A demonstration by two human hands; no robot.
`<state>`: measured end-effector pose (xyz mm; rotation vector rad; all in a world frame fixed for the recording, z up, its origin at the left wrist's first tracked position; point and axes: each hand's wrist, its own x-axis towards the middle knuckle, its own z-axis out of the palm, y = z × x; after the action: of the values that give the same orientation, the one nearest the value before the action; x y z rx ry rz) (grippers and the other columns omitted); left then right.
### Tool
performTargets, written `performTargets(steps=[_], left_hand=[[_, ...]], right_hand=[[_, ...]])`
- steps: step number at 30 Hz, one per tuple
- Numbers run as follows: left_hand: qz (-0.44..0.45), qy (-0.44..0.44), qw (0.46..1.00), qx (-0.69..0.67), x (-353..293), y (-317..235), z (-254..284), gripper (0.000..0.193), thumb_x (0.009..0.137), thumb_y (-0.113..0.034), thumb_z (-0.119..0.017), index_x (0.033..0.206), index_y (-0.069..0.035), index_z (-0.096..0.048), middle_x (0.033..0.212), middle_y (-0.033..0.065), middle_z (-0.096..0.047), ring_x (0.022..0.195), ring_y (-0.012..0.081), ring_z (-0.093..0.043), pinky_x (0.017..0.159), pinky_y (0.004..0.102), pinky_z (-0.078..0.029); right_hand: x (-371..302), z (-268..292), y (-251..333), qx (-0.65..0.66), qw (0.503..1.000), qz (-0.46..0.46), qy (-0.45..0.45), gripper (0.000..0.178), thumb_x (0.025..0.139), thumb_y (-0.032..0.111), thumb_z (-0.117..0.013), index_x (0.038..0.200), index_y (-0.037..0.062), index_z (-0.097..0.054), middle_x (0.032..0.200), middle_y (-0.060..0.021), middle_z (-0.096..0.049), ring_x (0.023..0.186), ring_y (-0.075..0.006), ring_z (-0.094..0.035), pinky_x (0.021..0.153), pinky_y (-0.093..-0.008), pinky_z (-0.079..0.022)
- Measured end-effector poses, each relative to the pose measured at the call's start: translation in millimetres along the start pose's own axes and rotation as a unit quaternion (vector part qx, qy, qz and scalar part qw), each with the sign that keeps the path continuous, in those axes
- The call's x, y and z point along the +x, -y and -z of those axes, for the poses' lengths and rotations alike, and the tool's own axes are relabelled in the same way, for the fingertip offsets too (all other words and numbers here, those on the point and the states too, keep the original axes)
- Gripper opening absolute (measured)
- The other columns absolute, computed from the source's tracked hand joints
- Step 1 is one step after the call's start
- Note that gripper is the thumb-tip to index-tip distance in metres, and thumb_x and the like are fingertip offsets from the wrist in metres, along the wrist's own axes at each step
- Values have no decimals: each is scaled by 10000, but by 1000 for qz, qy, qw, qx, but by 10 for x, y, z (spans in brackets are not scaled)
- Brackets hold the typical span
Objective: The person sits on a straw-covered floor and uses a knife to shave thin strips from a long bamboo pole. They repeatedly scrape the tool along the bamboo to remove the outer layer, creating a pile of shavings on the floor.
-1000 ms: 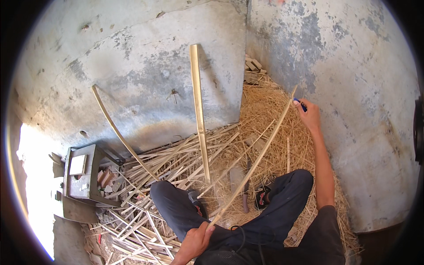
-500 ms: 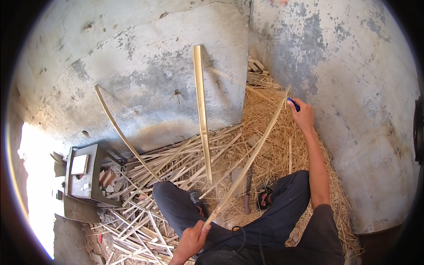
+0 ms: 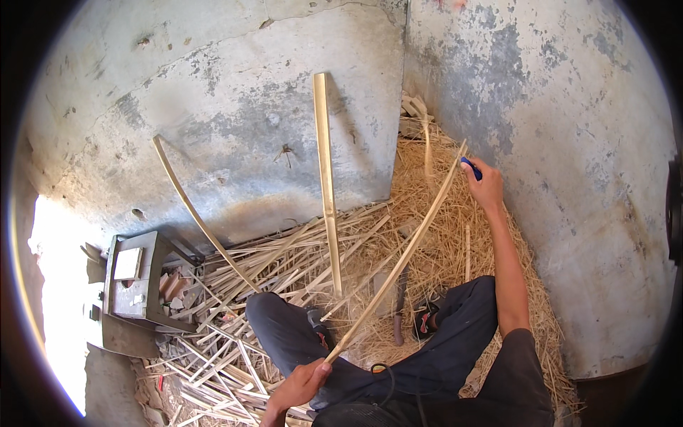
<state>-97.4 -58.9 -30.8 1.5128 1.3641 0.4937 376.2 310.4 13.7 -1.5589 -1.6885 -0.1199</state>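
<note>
1. Between eight and nine o'clock, a grey box-like piece of furniture (image 3: 149, 281) is set beside a heap of split bamboo slats (image 3: 217, 381).
2. Toward nine o'clock, a slender curved strip (image 3: 198, 218) is leaned against the plaster wall (image 3: 235, 135).
3. Between six and seven o'clock, the near end of the long bamboo strip (image 3: 396, 275) is clasped in the left hand (image 3: 299, 384). A firm anchor here, low by the lap, seems best, so that twisting is prevented.
4. Toward twelve o'clock, the upper end of a broad channelled bamboo piece (image 3: 324, 164) is raised before the wall.
5. At five o'clock, a brown-handled tool (image 3: 398, 327) is laid on the floor between the feet.
6. The long strip is stretched from near six o'clock to two o'clock, bowed slightly. Light, even tension is advised; a sharper bend could split it.
7. Just past two o'clock, a small blue tool (image 3: 471, 168) is gripped in the right hand (image 3: 486, 186), apparently against the strip's far end. A shallow, constant angle and even pressure are likely needed, with fingertips held clear of the edge.
</note>
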Motion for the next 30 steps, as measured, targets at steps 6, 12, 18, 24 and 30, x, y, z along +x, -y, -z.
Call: performTargets(steps=[6, 12, 18, 24, 30], left_hand=[[8, -81, 990, 113, -30, -107, -12, 304, 1136, -296, -525, 972, -40, -543, 685, 256, -607, 744, 532, -634, 634, 590, -452], [-25, -66, 991, 114, -42, -9, 24, 307, 1124, -336, -543, 1020, -47, -532, 695, 267, -631, 730, 531, -648, 623, 611, -466], [0, -118, 973, 197, -96, -131, 10, 339, 1141, -316, -508, 969, -26, -543, 665, 237, -591, 666, 489, -624, 607, 549, -459], [21, 29, 998, -59, -78, 174, 85, 413, 1173, -377, -454, 963, -39, -569, 675, 95, -540, 574, 276, -551, 583, 403, -452], [160, 101, 963, -193, -138, 268, 222, 478, 1189, -415, -393, 978, -41, -603, 710, 2, -504, 578, 92, -488, 537, 303, -427]], right_hand=[[-4, 6, 0, -15, 1000, 0, 2, 473, 1025, 562, -659, 1136, 136, -832, 768, -89, -761, 665, -244, -723, 624, -376, -541], [10, -69, -115, -1, 999, 39, -32, 439, 1023, 539, -675, 1148, 150, -838, 760, -82, -761, 633, -224, -706, 602, -375, -530], [-34, -42, -42, 4, 1000, 12, -19, 440, 1026, 529, -676, 1154, 137, -831, 762, -84, -759, 643, -225, -710, 602, -372, -530], [-8, -83, -37, 23, 1000, -1, 8, 472, 1027, 543, -670, 1133, 109, -823, 760, -72, -745, 616, -210, -683, 579, -364, -506], [38, -33, -213, 221, 926, -181, 247, 517, 1064, 551, -623, 1093, 66, -800, 626, 35, -526, 509, -92, -422, 490, -298, -351]])
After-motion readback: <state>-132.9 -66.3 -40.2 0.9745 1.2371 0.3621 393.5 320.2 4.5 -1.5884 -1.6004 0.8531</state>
